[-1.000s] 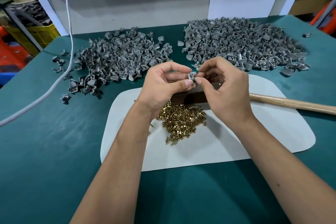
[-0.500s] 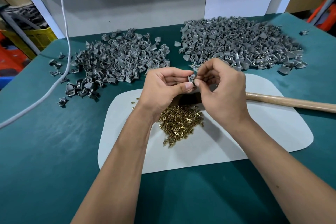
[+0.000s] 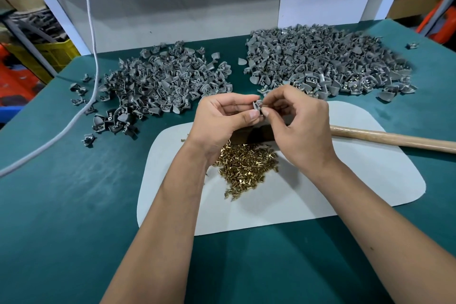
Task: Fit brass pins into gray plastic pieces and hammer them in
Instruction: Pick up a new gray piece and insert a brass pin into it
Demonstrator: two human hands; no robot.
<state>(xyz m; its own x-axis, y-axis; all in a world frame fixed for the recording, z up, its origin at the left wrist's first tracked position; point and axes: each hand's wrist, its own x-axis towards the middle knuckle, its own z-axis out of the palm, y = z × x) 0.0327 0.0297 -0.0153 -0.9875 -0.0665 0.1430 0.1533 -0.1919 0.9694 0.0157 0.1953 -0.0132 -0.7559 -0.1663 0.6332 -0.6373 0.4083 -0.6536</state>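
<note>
on the pale mat [image 3: 283, 207] at the bench's near middle lies a heap of brass pins [image 3: 245, 168], above it the left hand [image 3: 219, 121] and right hand [image 3: 298, 123] meet, both pinching one gray plastic piece [image 3: 257, 105], the hammer handle [image 3: 392, 139] runs toward the right edge, and two gray piles sit toward the far edge, the left pile [image 3: 158, 86] and the right pile [image 3: 323, 61].

hammer head [image 3: 254, 134] hidden, handle [image 3: 394, 138] cut off
</note>
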